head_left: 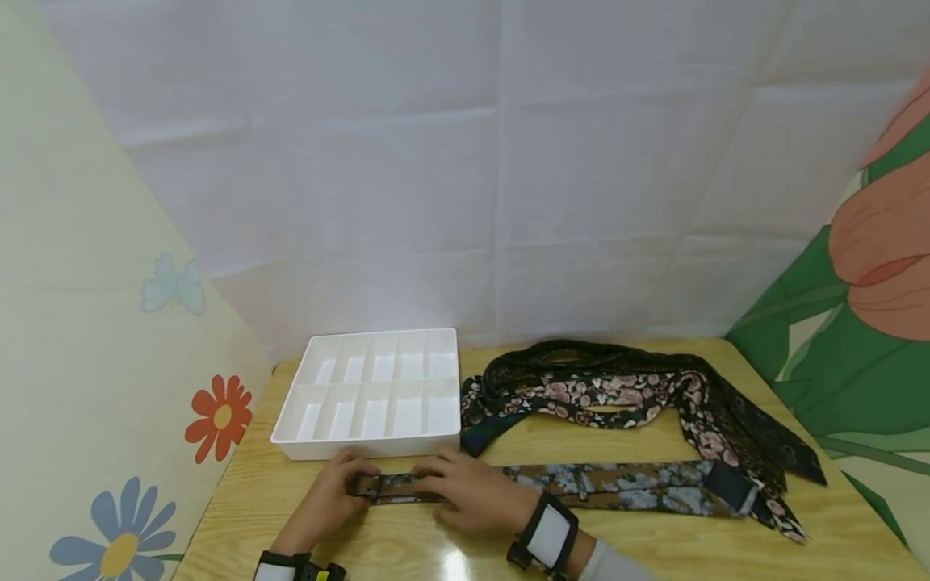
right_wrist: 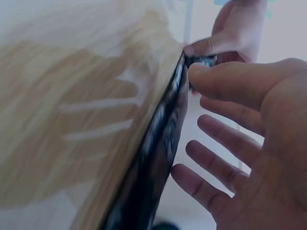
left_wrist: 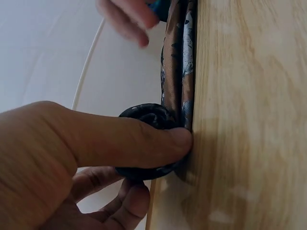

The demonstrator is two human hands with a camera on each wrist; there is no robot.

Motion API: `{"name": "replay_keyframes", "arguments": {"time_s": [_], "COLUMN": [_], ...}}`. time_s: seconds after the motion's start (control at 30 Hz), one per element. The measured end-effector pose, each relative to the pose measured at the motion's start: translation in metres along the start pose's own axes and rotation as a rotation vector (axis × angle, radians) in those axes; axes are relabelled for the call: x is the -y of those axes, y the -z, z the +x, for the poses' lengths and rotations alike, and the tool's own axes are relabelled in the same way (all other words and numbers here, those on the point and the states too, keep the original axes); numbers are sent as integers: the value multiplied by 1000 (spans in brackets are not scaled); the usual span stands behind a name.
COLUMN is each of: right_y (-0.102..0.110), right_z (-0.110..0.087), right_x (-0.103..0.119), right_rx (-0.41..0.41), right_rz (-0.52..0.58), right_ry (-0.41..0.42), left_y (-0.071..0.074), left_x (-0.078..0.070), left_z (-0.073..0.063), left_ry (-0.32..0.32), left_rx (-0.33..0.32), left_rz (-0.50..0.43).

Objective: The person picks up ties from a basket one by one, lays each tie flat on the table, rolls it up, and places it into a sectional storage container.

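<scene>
A camouflage-like brown, blue and grey necktie (head_left: 632,488) lies folded lengthwise along the front of the table, its left end wound into a small roll (left_wrist: 146,112). My left hand (head_left: 330,494) pinches this roll; the thumb lies across it in the left wrist view, with the fingers behind. Farther right, my right hand (head_left: 479,494) is over the flat part of the tie. In the right wrist view its fingers are spread and fairly straight beside the strip, gripping nothing. Whether the thumb touches the tie is unclear.
A white tray (head_left: 366,446) divided into several compartments stands just behind the hands. To its right lies a heap of ties, among them a floral one (head_left: 603,391) and a dark one (head_left: 777,440). White sheeting (head_left: 407,177) hangs behind the wooden table (head_left: 240,524).
</scene>
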State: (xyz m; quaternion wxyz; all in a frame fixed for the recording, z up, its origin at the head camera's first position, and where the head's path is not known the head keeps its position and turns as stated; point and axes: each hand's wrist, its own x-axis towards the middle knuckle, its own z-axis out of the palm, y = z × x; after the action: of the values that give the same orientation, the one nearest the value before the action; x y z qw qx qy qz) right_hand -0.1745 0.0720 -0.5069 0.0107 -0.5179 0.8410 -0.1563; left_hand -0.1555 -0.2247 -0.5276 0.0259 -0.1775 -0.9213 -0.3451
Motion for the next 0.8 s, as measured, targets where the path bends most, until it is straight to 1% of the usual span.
{"name": "replay_keyframes", "arguments": {"time_s": [0.1, 0.27, 0.47, 0.53, 0.6, 0.7, 0.8], "right_y": [-6, -16, -17, -16, -15, -15, -16], "right_z": [8, 17, 22, 22, 23, 24, 24], "right_x": [2, 5, 11, 12, 13, 12, 9], "right_rx": [23, 60, 89, 97, 105, 112, 104], "right_rz": [-29, -41, -34, -32, -27, -7, 10], "right_ry": [34, 58, 35, 24, 15, -1, -21], "left_y": [0, -2, -7, -7, -7, -6, -4], "left_x": [-3, -5, -8, -10, -12, -16, -18], "left_z": [2, 2, 1, 1, 2, 4, 6], "left_ry": [-51, -80, -114, -99, -59, 38, 85], "left_rx": [7, 19, 33, 40, 43, 35, 25], "left_rz": [43, 112, 143, 133, 98, -21, -131]}}
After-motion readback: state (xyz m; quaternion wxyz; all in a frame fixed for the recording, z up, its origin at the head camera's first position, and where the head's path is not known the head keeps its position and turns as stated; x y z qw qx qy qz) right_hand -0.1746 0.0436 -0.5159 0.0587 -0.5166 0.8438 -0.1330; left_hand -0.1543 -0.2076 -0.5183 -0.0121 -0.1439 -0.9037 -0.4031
